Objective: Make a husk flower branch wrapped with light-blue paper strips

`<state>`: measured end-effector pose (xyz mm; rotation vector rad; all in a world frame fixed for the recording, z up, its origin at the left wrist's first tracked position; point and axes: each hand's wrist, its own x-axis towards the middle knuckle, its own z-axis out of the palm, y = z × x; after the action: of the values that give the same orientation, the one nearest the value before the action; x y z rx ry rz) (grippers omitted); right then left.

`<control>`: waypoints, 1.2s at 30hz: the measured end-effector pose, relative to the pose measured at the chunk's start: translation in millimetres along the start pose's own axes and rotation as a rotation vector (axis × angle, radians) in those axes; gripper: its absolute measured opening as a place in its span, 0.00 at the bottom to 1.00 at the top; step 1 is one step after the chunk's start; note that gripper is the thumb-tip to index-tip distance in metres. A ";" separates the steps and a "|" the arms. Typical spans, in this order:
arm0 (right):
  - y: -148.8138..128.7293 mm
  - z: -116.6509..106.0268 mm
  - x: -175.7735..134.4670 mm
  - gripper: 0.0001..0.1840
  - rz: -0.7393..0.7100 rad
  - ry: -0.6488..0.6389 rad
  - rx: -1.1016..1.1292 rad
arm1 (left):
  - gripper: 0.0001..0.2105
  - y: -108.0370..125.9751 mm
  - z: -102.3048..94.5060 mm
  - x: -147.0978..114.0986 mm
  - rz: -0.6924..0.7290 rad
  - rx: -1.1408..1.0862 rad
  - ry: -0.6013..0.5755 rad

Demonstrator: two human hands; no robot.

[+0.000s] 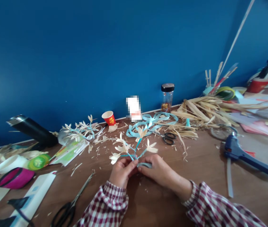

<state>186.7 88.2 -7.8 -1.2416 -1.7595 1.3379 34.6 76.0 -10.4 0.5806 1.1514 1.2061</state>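
Checked sleeves [107, 205] come in at the bottom edge, nearest the camera, with large scissors [70, 206] lying left of them on the worktop [200, 164]. Flower spray [138, 145] is up front between the two hands: pale husk-like blooms on thin blue stems, fanned up and outward. Left hand [122, 173] has thumb and finger pinched on the stems low down, where they gather. Right hand [158, 171] is right beside it, fingers closed on a grey-blue strip [145, 165]; can't tell if that's a stem end or loose tape. Handling, my read: almost no weight, stems bendy but shape-holding, probably not slippery; petals look dry and papery, so likely to crack or tear if squeezed. Grip the gathered stems, not the blooms, light pinch only. Beyond the hands: blue ribbon [134, 135] in loose loops, small scissors [169, 137] near it, corn husks [195, 110] piled behind. Glue gun [236, 153] lies well apart, to the right.
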 end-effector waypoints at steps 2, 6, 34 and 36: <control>0.2 -0.4 0.5 0.07 -0.009 -0.004 0.003 | 0.17 -0.7 -0.9 1.1 0.022 0.023 0.009; -1.1 -2.2 1.4 0.09 -0.085 0.006 0.056 | 0.17 -2.2 -3.4 3.1 0.043 0.064 0.005; -5.9 -1.4 -2.9 0.08 -0.185 0.166 0.119 | 0.14 2.2 -1.3 -1.2 -0.056 -0.031 -0.050; -3.9 -0.2 -1.3 0.10 -0.221 0.110 0.213 | 0.16 2.2 1.2 -2.9 -0.046 0.010 -0.041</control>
<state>186.2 86.9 -3.9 -0.9560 -1.5809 1.2654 35.0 74.2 -7.0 0.5804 1.1308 1.1447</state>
